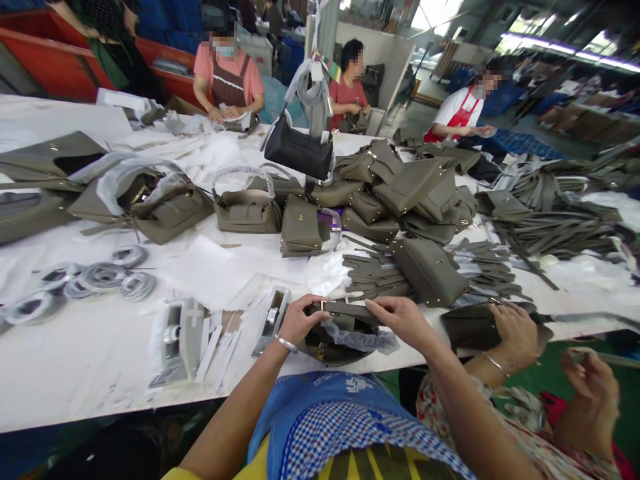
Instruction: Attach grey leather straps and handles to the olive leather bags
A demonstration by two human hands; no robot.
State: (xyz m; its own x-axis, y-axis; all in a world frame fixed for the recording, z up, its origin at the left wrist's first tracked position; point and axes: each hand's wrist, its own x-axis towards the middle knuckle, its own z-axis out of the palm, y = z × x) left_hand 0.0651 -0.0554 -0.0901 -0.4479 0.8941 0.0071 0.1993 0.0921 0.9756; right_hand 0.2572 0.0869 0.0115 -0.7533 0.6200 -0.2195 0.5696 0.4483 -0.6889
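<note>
An olive-brown handbag [333, 348] sits at the table's near edge in front of me, with clear plastic wrapping [360, 337] around its handle. Across its top a short olive strap [350, 309] is stretched between my hands. My left hand [301, 321] pinches the strap's left end, close to a gold buckle [324, 306]. With thumb and fingers together, my right hand [400, 321] grips the other end. The inside of the bag is mostly hidden by the strap and the wrapping.
Left of me lie metal dispensers [181, 337], paper strips [220, 353] and wrapped strap coils [105, 275]. Piled handbags [415, 187] and loose straps [375, 275] fill the far side. At right, a co-worker's hand [517, 333] rests on another bag [470, 328]. More people work across the table.
</note>
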